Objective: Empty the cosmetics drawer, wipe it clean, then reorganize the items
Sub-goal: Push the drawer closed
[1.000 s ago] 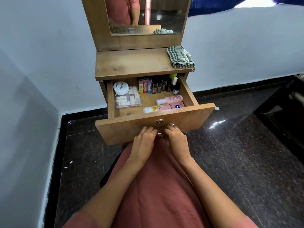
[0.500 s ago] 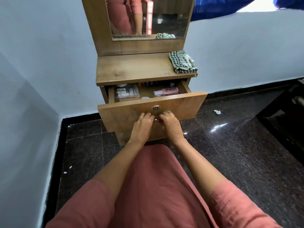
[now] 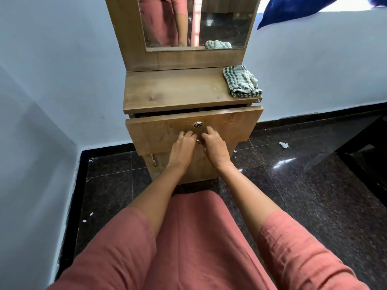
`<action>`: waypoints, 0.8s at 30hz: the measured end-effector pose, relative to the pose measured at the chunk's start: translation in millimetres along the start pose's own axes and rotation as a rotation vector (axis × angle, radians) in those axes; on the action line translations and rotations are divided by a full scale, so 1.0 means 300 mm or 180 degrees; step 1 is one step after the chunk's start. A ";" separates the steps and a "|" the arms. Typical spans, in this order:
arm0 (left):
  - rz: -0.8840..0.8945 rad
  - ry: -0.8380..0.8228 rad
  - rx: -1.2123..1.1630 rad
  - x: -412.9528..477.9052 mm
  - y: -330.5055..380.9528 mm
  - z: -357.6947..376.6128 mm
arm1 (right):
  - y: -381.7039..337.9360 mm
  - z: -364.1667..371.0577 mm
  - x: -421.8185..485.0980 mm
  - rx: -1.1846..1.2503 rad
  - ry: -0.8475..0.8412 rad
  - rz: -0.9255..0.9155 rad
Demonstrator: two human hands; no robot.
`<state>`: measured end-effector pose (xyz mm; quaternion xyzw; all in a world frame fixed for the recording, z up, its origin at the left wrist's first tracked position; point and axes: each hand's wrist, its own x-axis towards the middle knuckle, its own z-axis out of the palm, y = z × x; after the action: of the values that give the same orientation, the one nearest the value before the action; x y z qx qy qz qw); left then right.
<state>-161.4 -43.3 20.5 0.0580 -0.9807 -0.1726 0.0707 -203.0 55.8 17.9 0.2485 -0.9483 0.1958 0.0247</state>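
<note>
Where two pale walls meet, a wooden dressing table point(image 3: 184, 88) stands on the dark stone floor, its mirror point(image 3: 219, 21) rising from the back edge of the top. Just under that top the drawer point(image 3: 159, 132) sits almost closed, with a thin dark gap along its upper edge and its contents hidden. A folded checked cloth point(image 3: 240, 81) lies at the top's right edge, by the front corner. A person in pink reaches out, left hand point(image 3: 182, 147) and right hand point(image 3: 213, 146) side by side on the drawer front. Their fingers curl around the small metal handle point(image 3: 198, 141) below the round lock point(image 3: 198, 124).
</note>
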 end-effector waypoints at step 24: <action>-0.0069 0.0221 -0.0209 0.136 -0.071 0.039 | 0.010 0.098 0.130 0.0108 0.0271 0.0122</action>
<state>-201.5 -64.9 7.2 0.0722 -0.9708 -0.2034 0.1047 -237.1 28.8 -4.6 0.2221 -0.9475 0.2228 0.0570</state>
